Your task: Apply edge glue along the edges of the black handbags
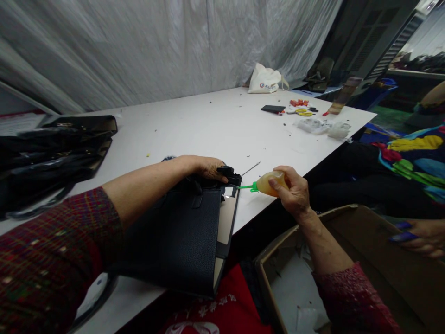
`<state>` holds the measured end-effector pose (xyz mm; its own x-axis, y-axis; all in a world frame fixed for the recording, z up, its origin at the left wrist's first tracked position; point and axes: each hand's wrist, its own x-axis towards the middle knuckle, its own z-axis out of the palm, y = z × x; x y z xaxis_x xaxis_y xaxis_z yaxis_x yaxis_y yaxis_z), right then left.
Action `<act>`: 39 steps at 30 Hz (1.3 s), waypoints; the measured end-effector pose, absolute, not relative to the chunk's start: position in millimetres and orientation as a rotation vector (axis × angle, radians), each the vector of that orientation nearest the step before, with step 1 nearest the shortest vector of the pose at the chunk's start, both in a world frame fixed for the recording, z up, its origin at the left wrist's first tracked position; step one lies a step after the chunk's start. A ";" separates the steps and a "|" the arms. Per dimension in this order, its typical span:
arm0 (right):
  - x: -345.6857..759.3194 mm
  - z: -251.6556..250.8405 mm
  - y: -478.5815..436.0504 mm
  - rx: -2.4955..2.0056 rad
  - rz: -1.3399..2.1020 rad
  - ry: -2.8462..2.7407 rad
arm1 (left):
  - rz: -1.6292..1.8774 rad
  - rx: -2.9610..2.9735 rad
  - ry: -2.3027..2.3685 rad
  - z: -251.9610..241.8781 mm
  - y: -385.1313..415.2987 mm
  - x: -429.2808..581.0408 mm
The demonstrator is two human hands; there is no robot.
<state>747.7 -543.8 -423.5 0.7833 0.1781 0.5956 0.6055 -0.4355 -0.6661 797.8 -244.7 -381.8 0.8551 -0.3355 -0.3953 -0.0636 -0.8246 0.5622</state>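
A black leather-look handbag (181, 236) lies over the table's front edge, its beige inner side showing at the right end. My left hand (210, 168) is closed on the black top edge of the bag near that end. In my right hand (294, 190) is a soft squeeze bottle (271, 183) of amber liquid with a green nozzle. The nozzle tip points left and is at the bag's corner, by a small white patch (228, 191); whether it touches cannot be told. Just behind lies a thin metal rod (251, 168) on the table.
Several black bags (59, 148) lie at the left. Yellow-handled scissors (303, 112), a dark phone-like slab (273, 109), a plastic bag (313, 125) and a white cloth bag (264, 79) are farther back. An open cardboard box (358, 260) stands lower right, beside another person's hand (426, 236).
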 end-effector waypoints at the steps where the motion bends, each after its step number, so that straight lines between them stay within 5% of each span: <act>1: 748.7 -423.2 -544.4 -1.999 -0.521 -0.600 | -0.683 2.483 -0.329 -381.7 -244.2 798.5; 11: 756.8 -430.4 -550.3 -1.979 -0.501 -0.533 | -0.912 2.581 -0.734 -383.1 -239.9 805.8; 39: 739.7 -431.5 -552.1 -1.930 -0.318 -0.574 | -0.894 2.632 -0.749 -383.8 -239.3 805.2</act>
<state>739.7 -552.1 -431.5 0.8496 0.2472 0.4658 0.5261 -0.3359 -0.7813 805.2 -239.3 -383.8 0.6774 -0.5480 -0.4908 -0.3869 -0.8328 0.3959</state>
